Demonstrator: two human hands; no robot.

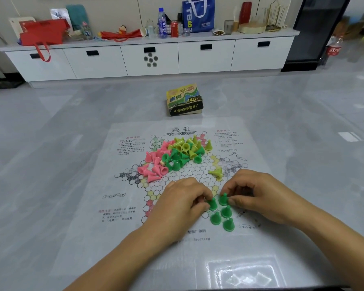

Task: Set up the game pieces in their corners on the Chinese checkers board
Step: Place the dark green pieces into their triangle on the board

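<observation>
While three green pieces (226, 211) stand in the board's (198, 164) near corner, my left hand (183, 203) pinches a fourth piece (213, 204) and my right hand (259, 196) a fifth piece (223, 199) beside them.

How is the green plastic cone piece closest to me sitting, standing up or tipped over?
Standing up: the green plastic cone piece rests on its wide base, tip pointing up.

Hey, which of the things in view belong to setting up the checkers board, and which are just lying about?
Belongs: board sheet, mixed heap of pieces, stray yellow piece, green pieces in the near corner, left hand and right hand each pinching one.
Lying about: game box, cabinet, red bag, blue bag, water bottle, red can, cola bottle on the floor.
</observation>
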